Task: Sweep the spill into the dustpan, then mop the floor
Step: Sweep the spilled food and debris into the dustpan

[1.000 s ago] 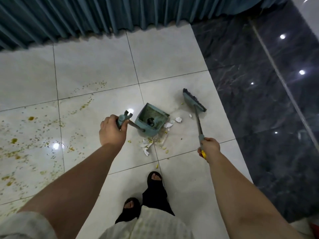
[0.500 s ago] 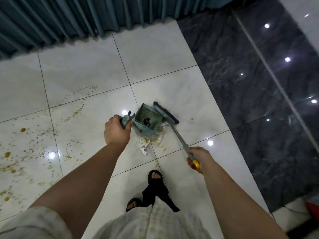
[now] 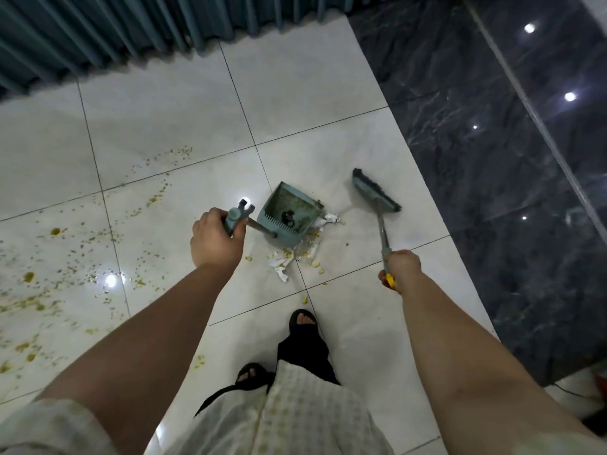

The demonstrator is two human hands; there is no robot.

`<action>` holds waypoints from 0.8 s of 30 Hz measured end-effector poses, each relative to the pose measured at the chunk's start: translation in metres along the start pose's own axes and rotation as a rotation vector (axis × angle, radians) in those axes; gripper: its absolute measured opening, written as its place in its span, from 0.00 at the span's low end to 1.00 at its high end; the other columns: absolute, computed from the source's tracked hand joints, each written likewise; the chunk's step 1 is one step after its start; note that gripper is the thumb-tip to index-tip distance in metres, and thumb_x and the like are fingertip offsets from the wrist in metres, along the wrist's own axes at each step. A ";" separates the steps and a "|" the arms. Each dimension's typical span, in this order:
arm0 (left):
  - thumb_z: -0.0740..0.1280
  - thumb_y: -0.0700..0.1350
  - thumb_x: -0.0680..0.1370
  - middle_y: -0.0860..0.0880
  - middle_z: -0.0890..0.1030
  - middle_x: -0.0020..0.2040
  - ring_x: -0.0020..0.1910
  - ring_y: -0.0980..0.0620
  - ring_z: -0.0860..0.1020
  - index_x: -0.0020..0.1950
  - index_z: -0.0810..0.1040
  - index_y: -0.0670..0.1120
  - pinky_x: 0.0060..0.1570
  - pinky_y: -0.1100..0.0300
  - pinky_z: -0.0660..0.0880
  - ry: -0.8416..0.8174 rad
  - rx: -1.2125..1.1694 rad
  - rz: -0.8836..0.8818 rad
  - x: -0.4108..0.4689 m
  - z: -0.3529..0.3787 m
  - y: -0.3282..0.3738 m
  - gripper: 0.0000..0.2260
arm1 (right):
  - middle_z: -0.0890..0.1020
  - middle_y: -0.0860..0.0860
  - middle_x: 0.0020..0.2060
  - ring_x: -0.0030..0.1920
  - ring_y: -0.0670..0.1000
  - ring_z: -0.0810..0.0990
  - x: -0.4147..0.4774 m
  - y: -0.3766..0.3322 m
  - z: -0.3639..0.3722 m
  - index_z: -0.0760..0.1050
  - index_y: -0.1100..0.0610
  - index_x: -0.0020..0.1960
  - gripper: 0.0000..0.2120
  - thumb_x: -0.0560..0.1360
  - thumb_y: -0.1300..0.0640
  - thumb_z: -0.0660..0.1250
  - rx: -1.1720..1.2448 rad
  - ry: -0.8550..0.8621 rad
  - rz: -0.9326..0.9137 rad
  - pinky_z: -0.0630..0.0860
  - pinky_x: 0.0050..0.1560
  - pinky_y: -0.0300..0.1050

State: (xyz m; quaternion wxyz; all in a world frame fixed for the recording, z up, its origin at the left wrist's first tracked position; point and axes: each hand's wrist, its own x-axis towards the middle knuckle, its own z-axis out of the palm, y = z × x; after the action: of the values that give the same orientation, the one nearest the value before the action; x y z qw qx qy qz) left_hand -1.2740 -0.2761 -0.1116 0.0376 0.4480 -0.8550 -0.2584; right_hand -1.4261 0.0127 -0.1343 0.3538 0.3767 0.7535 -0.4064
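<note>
My left hand (image 3: 215, 239) grips the handle of a teal dustpan (image 3: 290, 213) that rests on the white tiles with its mouth toward the right. My right hand (image 3: 399, 269) holds the broom (image 3: 376, 195) by its grey and yellow handle; the broom head sits on the floor to the right of the pan, apart from it. Crumpled white paper and yellow bits of spill (image 3: 289, 257) lie at the pan's near edge. More yellow specks (image 3: 65, 267) are scattered over the tiles to the left.
Teal pleated curtains (image 3: 131, 31) hang along the far edge. A dark glossy marble strip (image 3: 492, 178) runs down the right side. My two feet in black sandals (image 3: 303, 323) stand just behind the pan.
The broom head has swung away from the dustpan's mouth to the right. The left hand and pan have stayed roughly in place.
</note>
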 end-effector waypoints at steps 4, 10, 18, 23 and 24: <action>0.66 0.57 0.77 0.46 0.77 0.49 0.52 0.44 0.72 0.51 0.73 0.43 0.46 0.48 0.73 -0.016 -0.027 0.019 -0.019 -0.006 -0.022 0.16 | 0.74 0.60 0.36 0.29 0.54 0.74 -0.021 0.043 0.017 0.72 0.64 0.56 0.09 0.79 0.60 0.61 -0.020 -0.052 0.078 0.75 0.27 0.42; 0.65 0.55 0.77 0.45 0.77 0.51 0.54 0.44 0.72 0.52 0.73 0.42 0.47 0.48 0.73 0.021 -0.043 0.022 -0.046 -0.050 -0.083 0.16 | 0.74 0.62 0.45 0.32 0.54 0.75 -0.082 0.108 0.047 0.70 0.63 0.54 0.05 0.79 0.63 0.59 0.017 -0.142 0.118 0.75 0.29 0.41; 0.65 0.56 0.77 0.46 0.76 0.51 0.54 0.44 0.72 0.53 0.73 0.44 0.46 0.49 0.73 -0.028 0.057 0.072 -0.092 -0.111 -0.178 0.15 | 0.75 0.61 0.41 0.33 0.54 0.75 -0.155 0.191 0.093 0.71 0.63 0.51 0.05 0.79 0.61 0.60 -0.065 -0.198 0.102 0.74 0.32 0.43; 0.65 0.56 0.77 0.46 0.76 0.50 0.53 0.44 0.72 0.52 0.73 0.45 0.46 0.49 0.73 -0.042 0.050 0.068 -0.115 -0.136 -0.220 0.15 | 0.75 0.64 0.46 0.36 0.57 0.74 -0.193 0.218 0.108 0.73 0.62 0.51 0.04 0.77 0.66 0.61 -0.087 -0.155 -0.015 0.73 0.28 0.42; 0.65 0.56 0.77 0.46 0.76 0.49 0.52 0.44 0.73 0.52 0.74 0.45 0.46 0.49 0.73 -0.042 0.045 0.067 -0.118 -0.139 -0.225 0.15 | 0.75 0.63 0.48 0.36 0.57 0.74 -0.197 0.222 0.110 0.74 0.61 0.51 0.05 0.77 0.66 0.61 -0.068 -0.143 -0.033 0.73 0.26 0.40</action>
State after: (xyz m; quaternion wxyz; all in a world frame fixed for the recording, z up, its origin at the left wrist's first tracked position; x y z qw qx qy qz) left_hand -0.9941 -0.3448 -0.0790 0.0183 0.4143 -0.8759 -0.2468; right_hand -1.1198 -0.0535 -0.0913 0.4125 0.3220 0.7458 -0.4121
